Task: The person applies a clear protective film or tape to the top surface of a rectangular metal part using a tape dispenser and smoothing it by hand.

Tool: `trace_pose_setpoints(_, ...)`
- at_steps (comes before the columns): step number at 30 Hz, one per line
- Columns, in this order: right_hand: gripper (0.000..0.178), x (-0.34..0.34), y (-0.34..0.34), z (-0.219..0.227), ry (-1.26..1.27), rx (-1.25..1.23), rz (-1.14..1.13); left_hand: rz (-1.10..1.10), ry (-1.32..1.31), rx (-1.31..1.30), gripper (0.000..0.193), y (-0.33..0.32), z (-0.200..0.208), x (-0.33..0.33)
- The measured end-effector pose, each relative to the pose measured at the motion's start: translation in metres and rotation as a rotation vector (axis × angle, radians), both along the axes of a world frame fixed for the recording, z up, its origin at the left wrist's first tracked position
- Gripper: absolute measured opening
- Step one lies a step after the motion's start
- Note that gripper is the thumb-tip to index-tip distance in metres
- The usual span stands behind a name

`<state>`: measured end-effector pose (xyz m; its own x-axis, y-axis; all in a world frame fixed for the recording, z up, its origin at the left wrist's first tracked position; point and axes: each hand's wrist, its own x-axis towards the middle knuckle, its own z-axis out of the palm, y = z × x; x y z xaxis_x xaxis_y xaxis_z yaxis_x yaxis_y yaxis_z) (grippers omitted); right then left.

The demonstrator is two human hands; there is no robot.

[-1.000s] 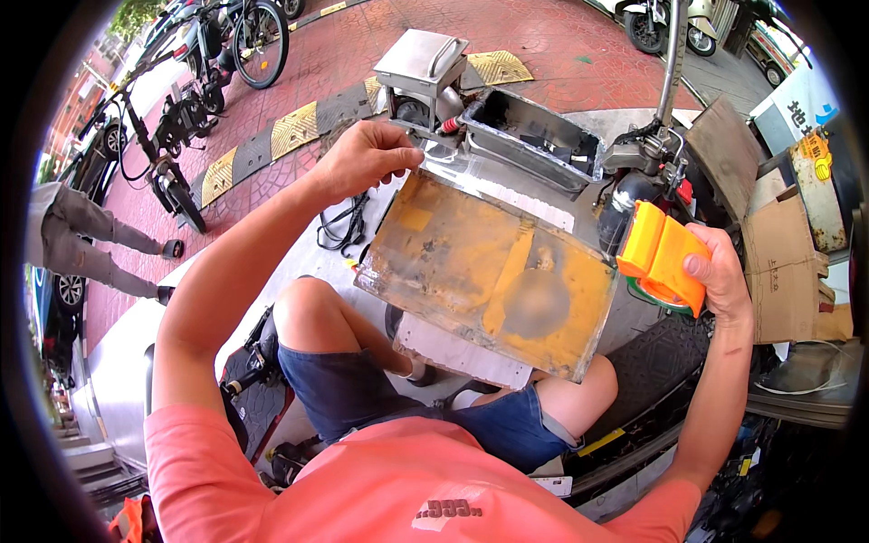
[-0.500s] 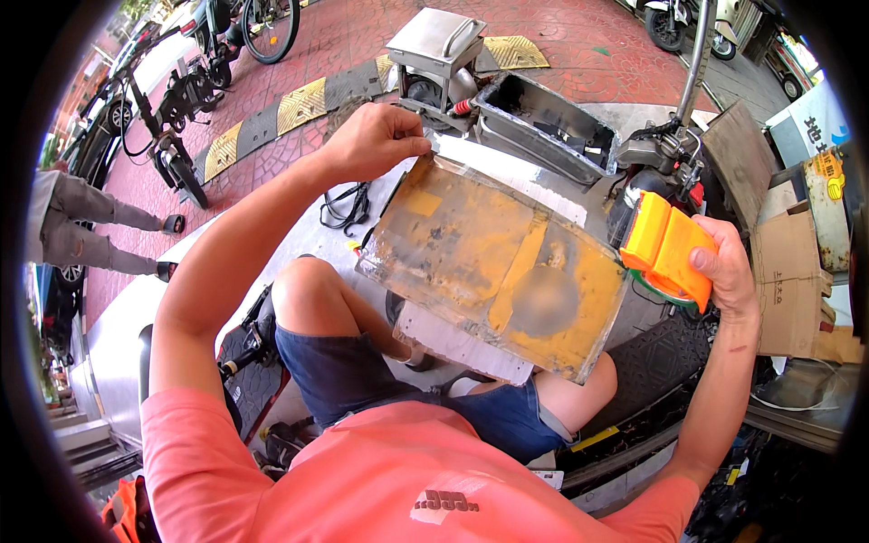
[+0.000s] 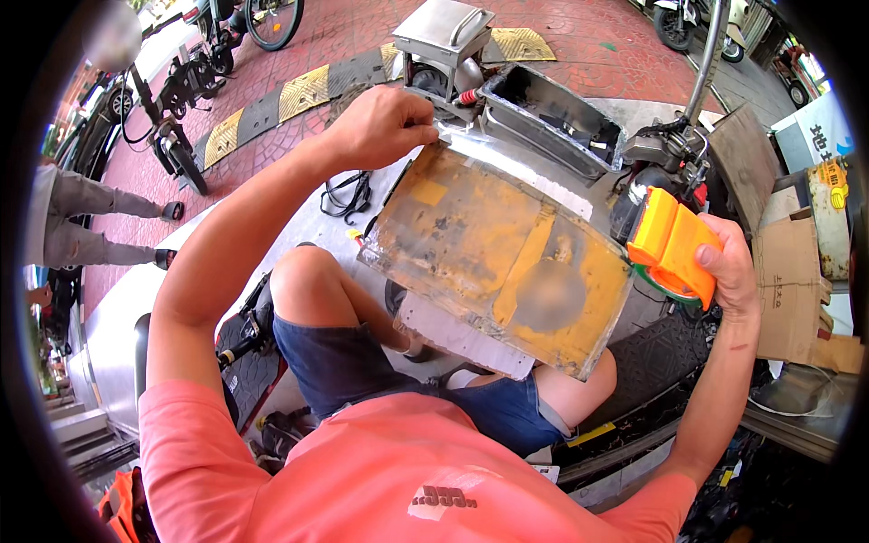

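Note:
A worn, stained yellow-brown flat slab (image 3: pixel 453 244) lies in front of me between my knees. Pale boards (image 3: pixel 466 341) stick out from under its near and far sides. My left hand (image 3: pixel 385 128) is closed in a pinch at the slab's far left corner. From those fingers a shiny strip of clear tape (image 3: pixel 493 152) seems to run along the far edge; its course farther right is hard to see. Beyond the right end, my right hand (image 3: pixel 727 262) grips an orange tape dispenser (image 3: pixel 673 242) with a green rim below.
Behind the slab stands an open grey metal box (image 3: pixel 552 118), beside a metal-topped stand (image 3: pixel 444 36). A scooter's handlebar parts (image 3: pixel 661 149) are at far right, near cardboard (image 3: pixel 786 281). A person's legs (image 3: pixel 100 217) show at left, near a parked bicycle (image 3: pixel 172 149).
My left hand has risen slightly and shifted a little right at the slab's corner. The tape dispenser has moved slightly right in my right hand. The slab stays nearly in place.

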<state>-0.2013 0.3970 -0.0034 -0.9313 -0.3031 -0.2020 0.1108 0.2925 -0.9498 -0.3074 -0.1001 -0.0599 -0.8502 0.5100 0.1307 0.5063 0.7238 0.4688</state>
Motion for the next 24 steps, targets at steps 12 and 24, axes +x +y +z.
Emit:
trace_pose_setpoints(12,0.064,0.000,0.003,0.000,-0.036,-0.001,0.008,-0.048,0.097,0.007,0.024,0.003,-0.004,-0.001)
trace_pose_setpoints(24,0.065,-0.001,0.008,-0.013,-0.007,-0.017,-0.012,-0.077,0.123,0.007,0.024,0.004,-0.006,-0.002)
